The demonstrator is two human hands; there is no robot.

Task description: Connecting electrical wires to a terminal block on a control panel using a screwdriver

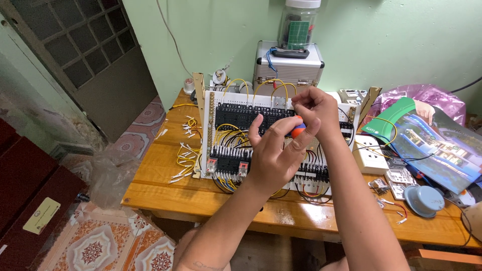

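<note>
While the left hand (pixel 275 150) wraps an orange-handled screwdriver (pixel 297 127), its shaft hidden and apparently pointing down into the black terminal blocks (pixel 236 116), the right hand (pixel 314 106), nearer the panel's top, pinches something unseen just above the handle.

Two hands, the left hand (pixel 273 153) and the right hand (pixel 314 108); one screwdriver (pixel 297 128), one wiring board (pixel 241 118), one wooden table (pixel 201 195), one metal case (pixel 288 68), one plastic jar (pixel 299 22), one wall socket (pixel 370 153).
</note>
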